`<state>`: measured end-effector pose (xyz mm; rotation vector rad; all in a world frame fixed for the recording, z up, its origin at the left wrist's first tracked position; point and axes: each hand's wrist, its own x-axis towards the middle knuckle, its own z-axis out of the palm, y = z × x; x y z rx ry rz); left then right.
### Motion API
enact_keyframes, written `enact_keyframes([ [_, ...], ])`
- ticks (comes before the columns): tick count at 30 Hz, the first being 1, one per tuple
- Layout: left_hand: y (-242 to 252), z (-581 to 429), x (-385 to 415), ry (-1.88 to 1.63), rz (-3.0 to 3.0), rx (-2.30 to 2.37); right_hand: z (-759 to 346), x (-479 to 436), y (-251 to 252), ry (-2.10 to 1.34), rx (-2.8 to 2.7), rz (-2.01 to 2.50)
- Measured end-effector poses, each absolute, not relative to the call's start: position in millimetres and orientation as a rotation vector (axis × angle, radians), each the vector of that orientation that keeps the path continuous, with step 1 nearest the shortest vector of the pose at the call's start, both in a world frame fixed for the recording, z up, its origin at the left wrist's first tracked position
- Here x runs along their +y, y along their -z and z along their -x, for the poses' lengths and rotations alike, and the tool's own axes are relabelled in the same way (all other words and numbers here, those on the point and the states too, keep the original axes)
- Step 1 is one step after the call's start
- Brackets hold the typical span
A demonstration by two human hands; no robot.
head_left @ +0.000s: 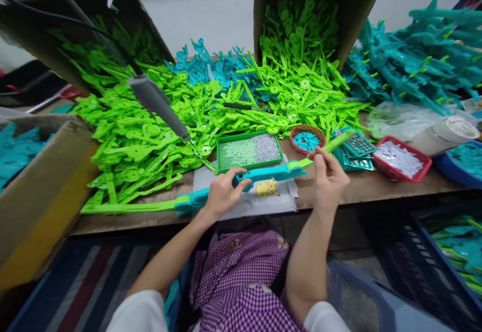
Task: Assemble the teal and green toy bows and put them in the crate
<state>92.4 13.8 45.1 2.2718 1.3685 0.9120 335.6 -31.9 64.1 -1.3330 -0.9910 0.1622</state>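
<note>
My left hand (222, 191) is closed around the middle of a long teal plastic toy piece (271, 173) with green arms sticking out at both ends. My right hand (328, 174) pinches the right end of that piece, where a green strip (331, 145) angles up to the right. The piece lies across a white cloth (244, 201) at the table's front edge. A small yellow figure (266, 189) rests on the cloth just below it.
A green tray of small screws (248, 151) sits behind the cloth. A hanging electric screwdriver (158, 103) points down left of it. Piles of green parts (150, 131) and teal parts (414, 61) spill from cardboard boxes. A red bowl (308, 138) and red tray (401, 158) stand at right.
</note>
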Motion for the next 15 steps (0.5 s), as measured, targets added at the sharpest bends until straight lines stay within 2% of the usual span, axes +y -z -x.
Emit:
enact_keyframes([
  [7,-90.2,-58.2,54.4,-0.354,-1.633,1.125,-350.2,-75.7,-50.0,0.296,-2.025,1.383],
  [11,-83.5,-56.6,62.5,-0.155,-1.443,1.048,-357.4,-71.8,-48.4,0.496,-2.240,1.247],
  [15,-94.4,-50.5,56.6,-0.074,-1.731,0.968,-361.6,-66.2,-62.3,0.620,-2.274,1.166],
])
